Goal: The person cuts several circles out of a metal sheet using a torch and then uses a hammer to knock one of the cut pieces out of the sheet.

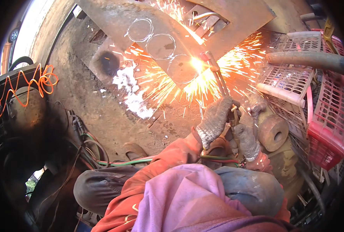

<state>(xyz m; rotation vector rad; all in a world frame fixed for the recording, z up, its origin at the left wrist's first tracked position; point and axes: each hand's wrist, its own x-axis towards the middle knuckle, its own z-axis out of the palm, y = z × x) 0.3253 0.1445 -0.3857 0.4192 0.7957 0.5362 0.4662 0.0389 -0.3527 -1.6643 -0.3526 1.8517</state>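
Both my hands wear grey knitted gloves and are closed around a cutting torch [220,80]. My left hand [215,118] grips it farther forward, near its thin tubes. Behind it, my right hand [246,140] holds the handle, close to the red and green hoses [220,157]. The torch head meets a rusty steel plate [156,19], where a bright glow and a wide spray of orange sparks hide the cut itself. Chalk circles are drawn in a row on the plate, and the glow lies at the edge of the nearest one. Farther right, the plate has an opening.
Pink and red plastic crates [290,83] stand at the right, with a metal pipe [307,60] across them. A thick rusty ring [273,132] lies beside my right hand. White lumps [131,91] are scattered on the dirty ground. An orange coiled hose [44,81] hangs at far left.
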